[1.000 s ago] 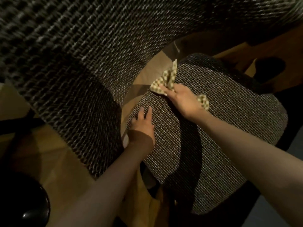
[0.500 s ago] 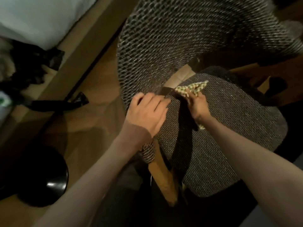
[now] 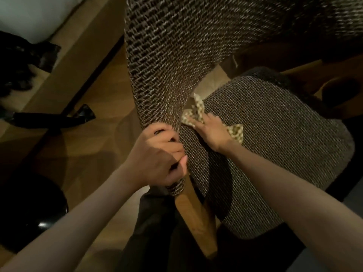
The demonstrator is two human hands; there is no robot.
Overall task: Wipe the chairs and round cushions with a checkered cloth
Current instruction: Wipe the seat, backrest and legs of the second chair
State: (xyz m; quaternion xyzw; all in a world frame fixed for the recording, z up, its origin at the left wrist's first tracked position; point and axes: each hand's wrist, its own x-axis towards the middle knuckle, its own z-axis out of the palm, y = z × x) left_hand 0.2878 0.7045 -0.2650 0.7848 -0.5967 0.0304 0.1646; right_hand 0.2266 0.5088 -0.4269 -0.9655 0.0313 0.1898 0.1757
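While the left hand (image 3: pixel 157 154) wraps its curled fingers and thumb tight round the lower side edge of the woven chair back (image 3: pixel 176 52), the right hand (image 3: pixel 212 132) lies nearly flat on the checkered cloth (image 3: pixel 196 111), fingers spread and fairly straight, pressing it onto the seat (image 3: pixel 275 150). That grip on the back looks meant to steady the chair, so the seat does not slide or swivel under the push of the wiping hand.

Most of the cloth is trapped under the palm at the seat's rear corner, right where seat and back meet. One bunched end sticks up past the fingertips against the back, and another corner pokes out beside the wrist. A flat palm spreads the pressure across the rough weave, which suits a broad swipe better than a pinch would.

Judging by where the cloth sits, the work is on the seat's back edge, and the wide front part lies open toward the viewer's right. Below the left hand a wooden leg (image 3: pixel 196 218) runs down to the wooden floor (image 3: pixel 94 150). No round cushion can be told apart for certain; a dark glossy round shape (image 3: pixel 29 209) sits on the floor at lower left, too dim to name.
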